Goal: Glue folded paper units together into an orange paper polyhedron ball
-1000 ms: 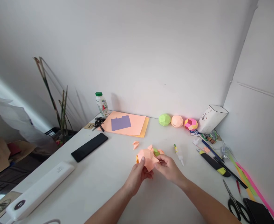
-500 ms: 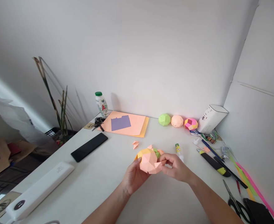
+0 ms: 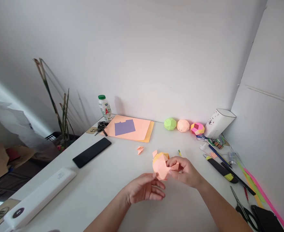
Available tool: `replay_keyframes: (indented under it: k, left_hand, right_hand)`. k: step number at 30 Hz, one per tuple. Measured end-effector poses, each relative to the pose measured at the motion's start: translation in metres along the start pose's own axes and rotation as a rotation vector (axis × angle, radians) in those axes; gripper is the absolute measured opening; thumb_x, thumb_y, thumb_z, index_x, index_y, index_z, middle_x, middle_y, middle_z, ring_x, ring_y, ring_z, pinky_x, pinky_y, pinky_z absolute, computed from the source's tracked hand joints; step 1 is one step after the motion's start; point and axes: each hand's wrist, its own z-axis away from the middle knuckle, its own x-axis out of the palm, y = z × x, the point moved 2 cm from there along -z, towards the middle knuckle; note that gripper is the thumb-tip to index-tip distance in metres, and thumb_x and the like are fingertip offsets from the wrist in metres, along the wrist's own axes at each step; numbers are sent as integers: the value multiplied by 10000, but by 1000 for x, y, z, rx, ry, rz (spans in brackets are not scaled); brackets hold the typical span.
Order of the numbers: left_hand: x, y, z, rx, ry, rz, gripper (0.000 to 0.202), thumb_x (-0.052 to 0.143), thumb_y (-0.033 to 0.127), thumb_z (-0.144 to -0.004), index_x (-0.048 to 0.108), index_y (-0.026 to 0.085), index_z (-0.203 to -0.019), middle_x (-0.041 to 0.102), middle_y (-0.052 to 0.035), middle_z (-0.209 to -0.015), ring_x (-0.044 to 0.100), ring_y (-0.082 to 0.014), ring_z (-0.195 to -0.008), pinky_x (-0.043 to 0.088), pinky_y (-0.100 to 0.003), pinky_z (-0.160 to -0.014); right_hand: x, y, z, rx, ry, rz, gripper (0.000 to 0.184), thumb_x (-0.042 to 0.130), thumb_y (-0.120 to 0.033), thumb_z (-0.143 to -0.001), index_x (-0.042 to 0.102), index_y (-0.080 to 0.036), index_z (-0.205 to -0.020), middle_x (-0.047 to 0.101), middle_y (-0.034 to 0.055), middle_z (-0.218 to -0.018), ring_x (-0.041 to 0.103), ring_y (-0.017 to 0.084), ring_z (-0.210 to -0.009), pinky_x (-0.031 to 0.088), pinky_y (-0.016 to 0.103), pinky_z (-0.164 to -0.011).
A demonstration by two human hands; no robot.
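Observation:
A paper polyhedron model [image 3: 160, 167], peach with an orange part on top and pointed flaps, is held over the white table. My right hand [image 3: 185, 170] pinches it by a peach flap on its right side. Just below and to the left is my left hand [image 3: 146, 188], palm up and fingers apart. Its thumb tip is at the model's lower left edge; whether it presses there I cannot tell. A small folded peach paper piece [image 3: 140, 149] lies behind the left hand. Partly hidden by my right hand is a glue stick [image 3: 180, 153].
Three paper balls, green [image 3: 170, 124], peach [image 3: 183, 125] and pink-yellow [image 3: 197, 128], line the wall. Coloured paper sheets [image 3: 142, 129], a bottle [image 3: 105, 108], a black phone-like slab [image 3: 92, 152] and a white device [image 3: 40, 198] stand left. Right: a cutter knife [image 3: 220, 168], scissors [image 3: 244, 207].
The paper model has turned and shifted right, its green part no longer showing. My left hand has loosened its hold and dropped lower with its fingers spread. My right hand has moved slightly right.

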Motion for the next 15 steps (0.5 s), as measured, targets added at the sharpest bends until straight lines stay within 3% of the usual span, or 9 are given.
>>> replay_keyframes:
  k: [2, 5, 7, 9, 12, 15]
  left_hand:
    - [-2, 5, 4, -6, 32, -112, 263, 602, 309, -778, 646, 102, -935, 628, -136, -948, 648, -228, -775, 468, -356, -745]
    - [-3, 14, 8, 94, 126, -132, 280, 548, 289, -791, 630, 129, -1006, 626, -141, -1001, 618, -235, -839, 470, -340, -698]
    - [0, 18, 9, 254, 191, -128, 333, 527, 319, -813, 585, 180, -1110, 605, -131, -1109, 562, -257, -1009, 457, -371, -790]
    - [4, 15, 8, 308, 198, -130, 396, 513, 385, -835, 528, 212, -1192, 544, -120, -1235, 486, -272, -1139, 418, -411, -890]
    - [8, 6, 4, 287, 201, -46, 537, 520, 479, -817, 414, 254, -1293, 520, -123, -1265, 497, -298, -1133, 421, -451, -881]
    - [9, -1, 0, 339, 197, -43, 530, 582, 445, -789, 453, 224, -1253, 556, -135, -1210, 526, -307, -1091, 434, -410, -845]
  right_hand:
    - [-3, -2, 2, 19, -30, 27, 94, 605, -206, -726, 567, -206, -812, 593, 33, -858, 535, 168, -755, 428, 267, -633]
    - [-1, -6, 3, 27, -61, 57, 53, 591, -178, -721, 560, -195, -760, 571, 15, -785, 500, 145, -673, 408, 255, -591]
    - [3, -6, 2, 30, -80, 50, 47, 578, -156, -715, 543, -187, -718, 524, -9, -716, 450, 117, -602, 380, 237, -552]
    - [9, -3, 2, 41, -105, 37, 58, 579, -147, -705, 534, -183, -703, 482, -27, -666, 411, 101, -562, 356, 223, -524]
    - [17, 3, 2, 70, -137, 48, 67, 586, -143, -693, 536, -181, -716, 470, -28, -660, 408, 102, -570, 344, 215, -512]
    - [22, 8, 3, 103, -155, 51, 64, 582, -157, -714, 527, -182, -733, 445, -35, -644, 382, 96, -560, 318, 210, -497]
